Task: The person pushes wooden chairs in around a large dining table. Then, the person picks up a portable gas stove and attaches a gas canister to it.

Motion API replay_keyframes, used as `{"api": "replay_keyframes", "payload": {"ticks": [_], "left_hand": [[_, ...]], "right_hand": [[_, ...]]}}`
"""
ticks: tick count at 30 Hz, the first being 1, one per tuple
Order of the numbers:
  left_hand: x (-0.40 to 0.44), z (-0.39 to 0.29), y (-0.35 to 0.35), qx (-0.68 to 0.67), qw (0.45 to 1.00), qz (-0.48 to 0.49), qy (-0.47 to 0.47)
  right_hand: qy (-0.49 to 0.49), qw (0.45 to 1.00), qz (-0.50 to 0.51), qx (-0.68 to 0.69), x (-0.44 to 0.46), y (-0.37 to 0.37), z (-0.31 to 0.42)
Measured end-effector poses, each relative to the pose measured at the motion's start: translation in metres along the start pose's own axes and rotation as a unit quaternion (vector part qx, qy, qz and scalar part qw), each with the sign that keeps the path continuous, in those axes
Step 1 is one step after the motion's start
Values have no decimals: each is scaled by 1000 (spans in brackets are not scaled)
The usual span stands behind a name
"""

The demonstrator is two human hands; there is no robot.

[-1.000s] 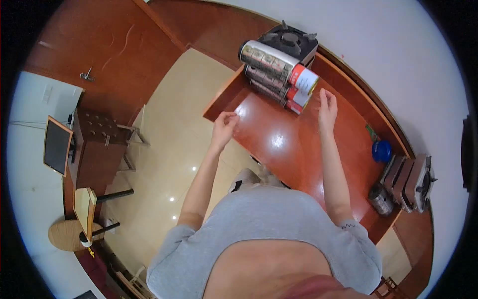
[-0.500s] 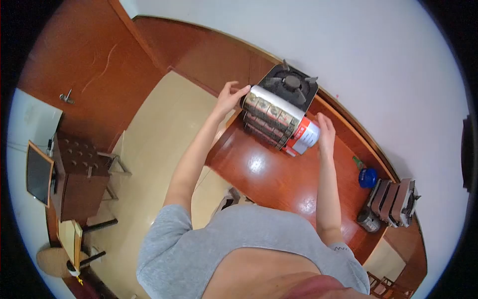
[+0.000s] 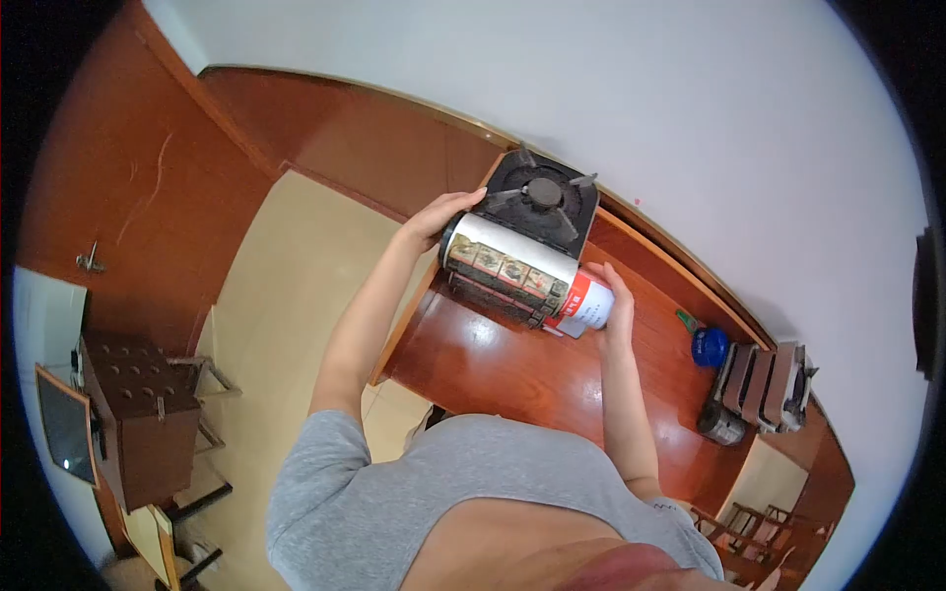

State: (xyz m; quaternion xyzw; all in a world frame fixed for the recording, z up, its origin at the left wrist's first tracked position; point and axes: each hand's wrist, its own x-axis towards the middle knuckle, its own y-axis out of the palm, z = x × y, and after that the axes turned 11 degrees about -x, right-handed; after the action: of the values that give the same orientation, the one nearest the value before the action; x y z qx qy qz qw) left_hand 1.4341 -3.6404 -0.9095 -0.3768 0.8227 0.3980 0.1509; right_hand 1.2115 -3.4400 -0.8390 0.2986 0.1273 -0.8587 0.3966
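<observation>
A portable gas stove (image 3: 532, 222) with a black burner top and a picture-printed front sits on the glossy reddish-brown table (image 3: 463, 345). Its left end is held by my left hand (image 3: 434, 221), with the fingers reaching over the corner near the burner. A red and white gas canister (image 3: 591, 299) sticks out of the stove's right end; its other part is hidden inside the stove. My right hand (image 3: 618, 305) cups the outer end of this canister, fingers along its far side. The canister and stove front mirror in the tabletop.
Farther right on the table are a blue round container (image 3: 709, 347), a stack of brown portable stoves (image 3: 764, 382) and a dark can (image 3: 722, 426). A white wall (image 3: 690, 108) borders the back. Left on the floor stands a brown cabinet (image 3: 148, 414).
The view has shifted, so the table and stove sit lower and farther left. My left hand is flatter over the stove's corner. My right hand wraps closer round the canister's end.
</observation>
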Motion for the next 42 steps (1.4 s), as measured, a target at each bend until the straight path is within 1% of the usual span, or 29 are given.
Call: {"api": "replay_keyframes", "payload": {"ticks": [2,4,6,11,14,17,18,20,21,23,24,27,28,30,31,34,37,39,41,42], "left_hand": [[22,0,0,-17,1000,15,-17],[41,-2,-4,-38,998,52,-13],[46,-10,-8,-53,997,47,-24],[71,-18,-19,-56,998,12,4],[68,-20,-21,-51,999,7,14],[33,-25,12,-74,994,15,82],[21,-20,21,-71,994,16,85],[-8,-8,41,-71,988,16,134],[-24,-1,53,-67,988,18,136],[-57,13,72,-108,981,19,160],[-70,24,75,-106,981,22,159],[-111,47,79,-170,970,22,173],[-123,52,79,-168,970,25,172],[-139,61,74,-215,960,44,176],[-141,66,64,-218,960,55,166],[-167,55,62,-244,954,99,141],[-170,67,55,-242,959,90,115],[-170,76,57,-241,960,99,99],[-169,89,64,-238,961,114,86],[-169,97,69,-245,955,126,105]], "right_hand": [[-26,999,21,-9,10,-5,4],[-22,1000,20,-6,27,-11,1],[-46,999,25,-16,40,-3,1],[-35,999,27,20,69,13,13],[-28,1000,10,-5,65,17,26],[-61,998,20,-23,41,6,30],[-79,996,23,-28,29,-1,31],[-100,994,28,-30,0,-18,35],[-105,993,37,-38,-15,-26,39],[-113,992,46,-43,-44,-40,44],[-116,990,50,-57,-58,-45,45],[-126,988,49,-80,-101,-45,48],[-132,986,47,-91,-114,-40,50],[-136,985,34,-98,-141,-30,52],[-146,981,32,-121,-152,-24,52],[-158,976,19,-150,-177,-9,48],[-154,976,-3,-152,-196,-2,41],[-147,978,-28,-143,-208,-5,35],[-158,970,-28,-182,-217,-17,30],[-160,970,-44,-177,-222,-26,27]]}}
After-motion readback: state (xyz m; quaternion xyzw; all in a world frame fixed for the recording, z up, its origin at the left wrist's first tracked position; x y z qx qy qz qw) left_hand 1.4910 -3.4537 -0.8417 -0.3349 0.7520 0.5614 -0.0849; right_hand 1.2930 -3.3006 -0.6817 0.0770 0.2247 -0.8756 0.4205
